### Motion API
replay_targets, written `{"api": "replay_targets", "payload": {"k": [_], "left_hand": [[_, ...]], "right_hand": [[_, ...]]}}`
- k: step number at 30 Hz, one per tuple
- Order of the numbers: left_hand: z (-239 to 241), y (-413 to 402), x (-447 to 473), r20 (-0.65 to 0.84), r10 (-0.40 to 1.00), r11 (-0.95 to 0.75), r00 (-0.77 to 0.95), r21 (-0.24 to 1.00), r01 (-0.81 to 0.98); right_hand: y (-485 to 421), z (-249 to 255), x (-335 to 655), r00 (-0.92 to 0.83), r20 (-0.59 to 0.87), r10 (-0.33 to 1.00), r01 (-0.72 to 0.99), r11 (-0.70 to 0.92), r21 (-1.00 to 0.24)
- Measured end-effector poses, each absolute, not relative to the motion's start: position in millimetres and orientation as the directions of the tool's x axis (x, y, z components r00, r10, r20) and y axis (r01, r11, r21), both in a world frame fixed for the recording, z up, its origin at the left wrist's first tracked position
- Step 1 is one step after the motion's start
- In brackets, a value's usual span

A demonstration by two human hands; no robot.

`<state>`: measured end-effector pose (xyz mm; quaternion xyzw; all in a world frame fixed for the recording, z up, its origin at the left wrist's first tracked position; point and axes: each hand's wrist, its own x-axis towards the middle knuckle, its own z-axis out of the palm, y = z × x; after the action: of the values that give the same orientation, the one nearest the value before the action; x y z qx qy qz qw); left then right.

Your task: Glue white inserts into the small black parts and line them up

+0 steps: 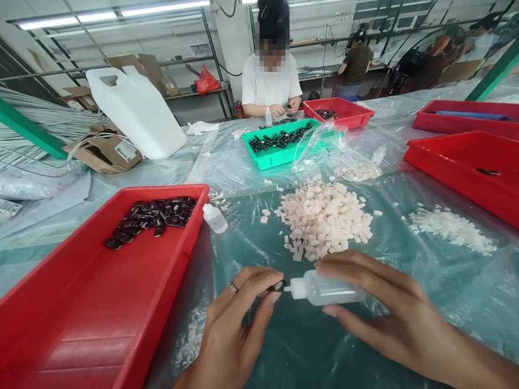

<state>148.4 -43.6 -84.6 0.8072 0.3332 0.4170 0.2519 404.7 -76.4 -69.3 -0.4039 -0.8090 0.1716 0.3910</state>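
Left hand (pixel 239 316) — pinching small glossy black piece (pixel 278 287); right hand (pixel 391 308) — gripping translucent white-capped plastic squeeze bottle (pixel 333 289); oversqueezing could flood the piece.

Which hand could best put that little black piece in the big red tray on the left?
Probably the left hand: its fingers pinch the black piece, and the red tray lies on that side. The right hand holds the bottle and is farther from the tray.
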Motion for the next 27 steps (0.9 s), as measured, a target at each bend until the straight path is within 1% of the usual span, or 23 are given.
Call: {"api": "replay_targets", "payload": {"k": [3,7,12,15,21,27], "left_hand": [[-82,-44,148,0.515,0.732,-0.672,0.447,0.655,0.346],[-82,-46,150,0.536,0.703,-0.704,0.467,0.621,0.346],[-84,-46,150,0.526,0.694,-0.707,0.493,0.629,0.324],[-85,-46,149,0.506,0.693,-0.703,0.514,0.632,0.326],[-88,-48,148,0.492,0.694,-0.702,0.526,0.623,0.344],[-88,-49,148,0.472,0.705,-0.684,0.529,0.648,0.334]], "right_hand": [[-79,-69,406,-0.352,0.536,0.767,0.558,0.632,-0.538],[-83,-70,408,-0.379,0.543,0.750,0.609,0.644,-0.464],[-91,-71,409,-0.391,0.591,0.706,0.653,0.665,-0.363],[-96,-71,409,-0.410,0.596,0.690,0.673,0.670,-0.313],[-97,-65,409,-0.419,0.592,0.688,0.688,0.666,-0.287],[-95,-63,413,-0.414,0.566,0.713,0.666,0.661,-0.346]]}}
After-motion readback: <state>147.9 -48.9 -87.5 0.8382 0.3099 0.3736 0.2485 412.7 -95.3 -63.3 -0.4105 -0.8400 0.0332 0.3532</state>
